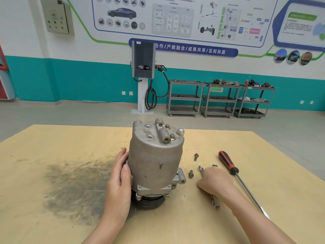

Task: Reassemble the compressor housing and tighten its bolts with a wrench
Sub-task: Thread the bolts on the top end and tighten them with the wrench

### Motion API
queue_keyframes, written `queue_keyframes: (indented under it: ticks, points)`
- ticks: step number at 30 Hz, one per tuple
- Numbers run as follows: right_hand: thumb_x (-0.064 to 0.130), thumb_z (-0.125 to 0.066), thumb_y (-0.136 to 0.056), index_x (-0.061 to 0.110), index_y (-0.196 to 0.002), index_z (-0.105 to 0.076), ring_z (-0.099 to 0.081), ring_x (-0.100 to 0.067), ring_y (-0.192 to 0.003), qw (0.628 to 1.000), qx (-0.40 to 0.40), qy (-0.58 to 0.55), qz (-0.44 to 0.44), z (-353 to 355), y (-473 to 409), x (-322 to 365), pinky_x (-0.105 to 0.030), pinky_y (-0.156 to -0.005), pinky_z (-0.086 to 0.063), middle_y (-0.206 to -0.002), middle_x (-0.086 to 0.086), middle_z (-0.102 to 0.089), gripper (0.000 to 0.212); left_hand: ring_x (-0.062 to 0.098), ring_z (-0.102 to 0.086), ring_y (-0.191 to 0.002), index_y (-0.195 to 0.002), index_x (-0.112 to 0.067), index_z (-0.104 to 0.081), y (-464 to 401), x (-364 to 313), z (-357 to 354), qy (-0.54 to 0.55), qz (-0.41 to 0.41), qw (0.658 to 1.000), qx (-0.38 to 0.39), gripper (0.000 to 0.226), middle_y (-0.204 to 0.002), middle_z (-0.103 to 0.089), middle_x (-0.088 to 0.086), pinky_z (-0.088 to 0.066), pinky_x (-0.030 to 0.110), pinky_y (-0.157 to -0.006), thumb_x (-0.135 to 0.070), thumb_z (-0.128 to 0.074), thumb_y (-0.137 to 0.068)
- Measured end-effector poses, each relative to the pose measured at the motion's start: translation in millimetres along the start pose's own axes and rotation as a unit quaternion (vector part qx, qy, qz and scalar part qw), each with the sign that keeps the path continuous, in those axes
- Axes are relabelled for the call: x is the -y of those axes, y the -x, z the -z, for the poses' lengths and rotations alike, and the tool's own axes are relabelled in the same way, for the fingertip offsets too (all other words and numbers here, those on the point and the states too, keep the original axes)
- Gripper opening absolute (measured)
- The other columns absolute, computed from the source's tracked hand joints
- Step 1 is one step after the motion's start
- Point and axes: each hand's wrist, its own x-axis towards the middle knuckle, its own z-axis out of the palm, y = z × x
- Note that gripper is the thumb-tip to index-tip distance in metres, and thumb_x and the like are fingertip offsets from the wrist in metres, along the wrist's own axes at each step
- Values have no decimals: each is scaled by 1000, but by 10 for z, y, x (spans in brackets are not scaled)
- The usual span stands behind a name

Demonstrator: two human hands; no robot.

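Much of the wrench (pixel 202 170) is lying hidden under the right hand (pixel 215 180), whose curled fingers are resting on it (grip unclear). The left hand (pixel 119 175), fingers straight, is pressing the side of the cast-metal compressor (pixel 154 159), standing upright mid-table (pixel 52 217). Two bolts (pixel 191 174) are lying beside a red-handled screwdriver (pixel 228 163).

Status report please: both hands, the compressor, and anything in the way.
Left hand steadying upright compressor. Right hand over wrench, grip unclear. Two loose bolts on table between them; screwdriver off right, nothing blocking.
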Motion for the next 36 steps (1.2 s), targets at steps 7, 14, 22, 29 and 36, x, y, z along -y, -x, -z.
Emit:
queue_keyframes:
  ticks: [7, 14, 22, 29, 36]
  points:
    - [26, -35, -102, 12, -81, -49, -48, -16, -53, 943, 29, -327, 55, 179, 84, -151, -22, -44, -37, -67, -4, -56, 28, -12, -34, -139, -129, -43, -52, 6, 10, 2, 0, 2, 1000, 1, 28, -149, -44, -24, -29, 8, -109, -44, -41, -103]
    - [29, -34, -106, 8, -92, -57, -21, -12, -47, 759, 23, -625, 181, 679, 546, 7, -20, -40, -18, -55, 2, -29, 34, -5, -36, -141, -133, -36, -53, 13, -3, -1, 5, 4, 1000, 1, 42, -152, -45, -17, -29, 20, -114, -42, -37, -94]
    - [-7, -29, -97, 19, -105, -39, -35, -11, -49, 570, 71, -801, 167, 1032, 798, 89, -20, -41, -26, -71, -7, -48, 29, -9, -35, -140, -131, -39, -52, 21, -17, 8, 8, 4, 1000, 7, 33, -152, -44, -17, -30, 0, -101, -44, -41, -100]
    - [-12, -36, -75, -4, -121, -61, -72, -24, -88, 360, 137, -906, 174, 1271, 1007, 4, -26, -68, -59, -107, -22, -69, 53, -10, -35, -139, -131, -38, -53, 14, -3, 6, 15, 7, 1000, 3, 38, -152, -44, -18, -31, -2, -97, -42, -39, -95]
    - [32, -56, -87, 2, -118, -63, -71, -23, -101, 408, 112, -879, 221, 1185, 1025, 126, -26, -69, -59, -112, -17, -71, 43, -13, -35, -138, -131, -39, -52, 18, -33, 4, 17, 11, 1000, 4, 40, -152, -44, -18, -31, -2, -98, -42, -37, -93]
